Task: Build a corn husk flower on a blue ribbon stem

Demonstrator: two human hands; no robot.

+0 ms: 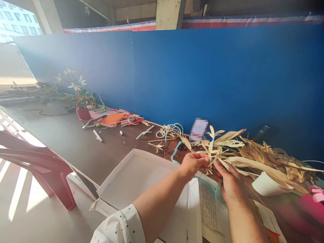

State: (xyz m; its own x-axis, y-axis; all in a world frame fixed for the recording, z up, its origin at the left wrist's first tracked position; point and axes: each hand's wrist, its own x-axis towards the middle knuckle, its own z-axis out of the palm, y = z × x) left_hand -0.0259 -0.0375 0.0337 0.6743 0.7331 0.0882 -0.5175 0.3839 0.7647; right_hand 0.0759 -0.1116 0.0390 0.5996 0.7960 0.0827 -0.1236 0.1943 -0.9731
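Note:
My left hand pinches a cream-coloured corn-husk flower at its lower petals. A pale blue piece stands up from the flower's middle. My right hand is closed on the same flower from the other side, with its fingertips partly hidden. A pale blue-green strip hangs just below the right hand. Dried corn husks lie in a heap to the right of my hands. Beneath my forearms sit an open white cardboard box and a printed sheet.
A white cup lies tipped by the husks. Scissors and pale blue cord lie behind my hands. Farther left are a marker, orange paper and finished flowers. A blue partition backs the table; a red chair stands left.

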